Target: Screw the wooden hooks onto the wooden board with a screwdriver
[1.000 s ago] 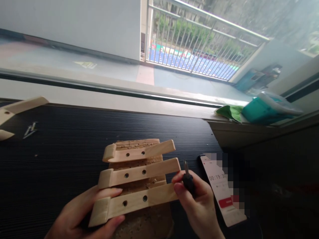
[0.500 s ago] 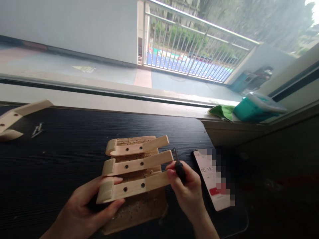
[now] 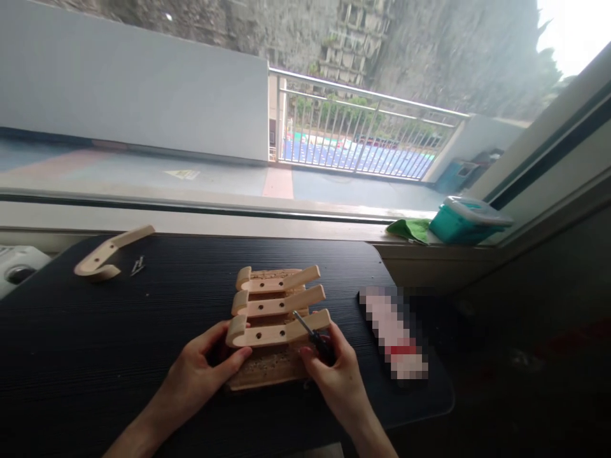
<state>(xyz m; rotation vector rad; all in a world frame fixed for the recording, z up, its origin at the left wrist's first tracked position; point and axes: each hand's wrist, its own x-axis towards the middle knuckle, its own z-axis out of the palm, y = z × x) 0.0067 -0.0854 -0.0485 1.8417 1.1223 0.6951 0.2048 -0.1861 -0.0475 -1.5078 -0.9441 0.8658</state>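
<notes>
Low in the middle of the frame, my left hand (image 3: pixel 200 366) clasps the curled left end of the nearest hook (image 3: pixel 277 331), fingers and thumb wrapped about it. My right hand (image 3: pixel 334 375) is closed round the dark handle of a small screwdriver (image 3: pixel 312 332), whose shaft slants up and left across that hook's right end. The hook is one of three lying side by side on a wooden board (image 3: pixel 265 375), which rests on the black ribbed mat (image 3: pixel 95 331) at centre frame. I judge the piece light, stiff and dry, not slippery. Its hooks stick out like levers, so the board's edges seem the safer place to grip. Just to the right lies a phone (image 3: pixel 394 331). Toward the upper left sit a loose hook (image 3: pixel 107 254) and some screws (image 3: pixel 138 265). Farther off, on the sill at right, a teal box (image 3: pixel 465 219) stands beside a green cloth (image 3: pixel 410 228)
</notes>
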